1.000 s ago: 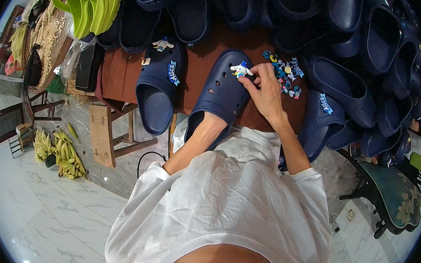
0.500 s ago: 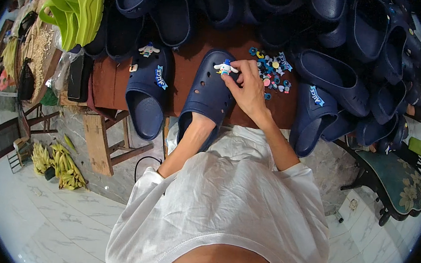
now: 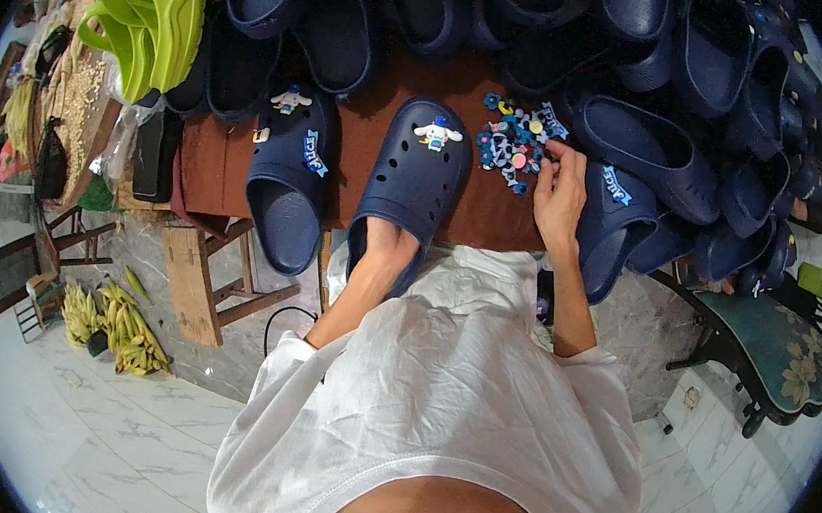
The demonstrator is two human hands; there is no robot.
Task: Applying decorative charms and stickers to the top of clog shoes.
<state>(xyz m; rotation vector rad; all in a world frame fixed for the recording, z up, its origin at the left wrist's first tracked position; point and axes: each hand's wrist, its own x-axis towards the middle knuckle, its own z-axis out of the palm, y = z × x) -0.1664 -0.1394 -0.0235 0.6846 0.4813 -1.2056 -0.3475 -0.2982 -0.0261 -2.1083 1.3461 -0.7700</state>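
The centre clog (image 3: 413, 174), navy, lies on the brown-covered table (image 3: 473, 218), toe pointing away from the person and heel at the near edge. One white charm (image 3: 437, 135), long-eared with a blue top, sits on its toe; other vent holes are open.

The left hand (image 3: 393, 243) is inserted in the heel opening of the centre clog; its fingers are hidden, so the state of that grip cannot be told. The right hand (image 3: 560, 206) is to the right of the centre clog, fingertips at the right edge of the charm pile (image 3: 513, 148). Its fingers are bent and close together; whether a piece is pinched between them cannot be told.

The charm pile, mixed in colour, lies just right of the centre clog's toe. Left of the centre clog, and apart from it, is the left clog (image 3: 283, 206), bearing several charms. Right of it, past the right hand, is the right clog (image 3: 617, 221), with a blue banner charm. Further navy clogs (image 3: 337, 40) stand beyond the centre clog; green clogs (image 3: 163, 15) are to its far left.
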